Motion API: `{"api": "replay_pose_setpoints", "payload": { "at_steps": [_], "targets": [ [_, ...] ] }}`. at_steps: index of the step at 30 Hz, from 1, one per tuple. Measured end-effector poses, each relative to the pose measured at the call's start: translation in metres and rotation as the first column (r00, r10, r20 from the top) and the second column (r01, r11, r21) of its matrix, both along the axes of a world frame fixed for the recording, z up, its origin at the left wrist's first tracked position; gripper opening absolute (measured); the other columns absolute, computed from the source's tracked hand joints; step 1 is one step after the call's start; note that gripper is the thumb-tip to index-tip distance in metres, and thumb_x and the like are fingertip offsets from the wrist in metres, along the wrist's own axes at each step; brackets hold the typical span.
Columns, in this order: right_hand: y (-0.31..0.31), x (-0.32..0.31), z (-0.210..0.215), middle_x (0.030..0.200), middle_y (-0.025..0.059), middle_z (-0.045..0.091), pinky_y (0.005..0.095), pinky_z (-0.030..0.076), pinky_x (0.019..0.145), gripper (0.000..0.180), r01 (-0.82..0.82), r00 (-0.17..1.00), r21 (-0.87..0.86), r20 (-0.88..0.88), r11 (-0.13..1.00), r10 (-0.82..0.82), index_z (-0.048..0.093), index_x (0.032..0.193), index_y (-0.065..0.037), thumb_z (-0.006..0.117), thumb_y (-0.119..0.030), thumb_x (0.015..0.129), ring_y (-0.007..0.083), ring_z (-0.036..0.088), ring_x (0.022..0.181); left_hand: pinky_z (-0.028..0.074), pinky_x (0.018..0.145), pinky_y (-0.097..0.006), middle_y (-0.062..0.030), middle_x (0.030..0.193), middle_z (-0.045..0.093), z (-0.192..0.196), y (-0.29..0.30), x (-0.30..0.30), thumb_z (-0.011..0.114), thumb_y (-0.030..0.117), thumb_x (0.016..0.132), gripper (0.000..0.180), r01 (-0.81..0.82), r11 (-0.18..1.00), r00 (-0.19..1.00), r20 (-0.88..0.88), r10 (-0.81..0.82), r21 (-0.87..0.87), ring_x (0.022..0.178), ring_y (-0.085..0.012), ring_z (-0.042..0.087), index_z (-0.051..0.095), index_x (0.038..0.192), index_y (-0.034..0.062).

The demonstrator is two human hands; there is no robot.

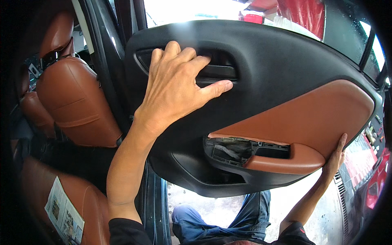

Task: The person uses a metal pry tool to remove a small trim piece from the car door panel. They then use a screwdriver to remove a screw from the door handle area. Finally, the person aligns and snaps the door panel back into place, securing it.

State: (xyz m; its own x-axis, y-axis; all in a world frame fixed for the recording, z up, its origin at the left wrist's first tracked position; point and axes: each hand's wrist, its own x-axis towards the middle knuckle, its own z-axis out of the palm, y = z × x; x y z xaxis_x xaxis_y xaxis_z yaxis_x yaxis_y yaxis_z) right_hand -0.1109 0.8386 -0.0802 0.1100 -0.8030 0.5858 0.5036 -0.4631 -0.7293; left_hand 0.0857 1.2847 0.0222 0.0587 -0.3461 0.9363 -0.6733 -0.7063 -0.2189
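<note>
In front of me stands a car's black door panel (277, 53) with a brown leather-look insert (314, 118). My left hand (173, 81) grips it at the upper left, fingers hooked into the recess around the inside door handle (218, 72) and thumb resting below. The fingertips are partly hidden in the recess. At the lower right my right hand (337, 157) holds the panel's edge beside the brown armrest (292, 163); some of its fingers are out of sight behind. An uncovered opening (230, 151) with clips and loose material inside shows left of the armrest.
Brown front seats (75, 98) stand to the left behind the door pillar (100, 32). A folded newspaper (65, 214) lies on the brown rear seat (94, 204). My legs (220, 220) are below the panel. A red vehicle (375, 183) is at the far right, near a floor drain grate (342, 196).
</note>
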Motion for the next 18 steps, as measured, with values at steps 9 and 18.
{"api": "replay_pose_setpoints", "payload": {
  "at_steps": [9,18],
  "targets": [
    [-0.013,-0.002,-0.007,0.137,0.0233,0.062,0.0363,0.048,0.105,0.086,-0.050,0.998,0.072,-0.040,0.996,0.053,0.056,0.136,0.015,0.059,-0.063,0.099,0.0267,0.063,0.119,0.038,0.086,-0.042,-0.0060,0.092,0.072,0.003,-0.002,0.006,0.078,0.065,0.078,0.064,-0.005,0.999,1.000,0.023,0.004,0.031,0.094,-0.0233,0.054,0.082,0.103,0.0063],
    [-0.006,0.022,-0.015,0.157,0.0169,0.046,0.0424,0.042,0.113,0.076,0.204,0.941,-0.283,-0.205,0.937,-0.267,0.042,0.153,0.004,0.049,-0.054,0.105,0.0332,0.053,0.136,0.038,0.088,-0.047,-0.0052,0.090,0.072,-0.017,0.006,0.016,0.064,0.079,0.079,0.068,-0.012,0.994,0.981,0.192,0.032,-0.105,0.097,-0.0261,0.060,0.082,0.097,0.0168]
  ]
}}
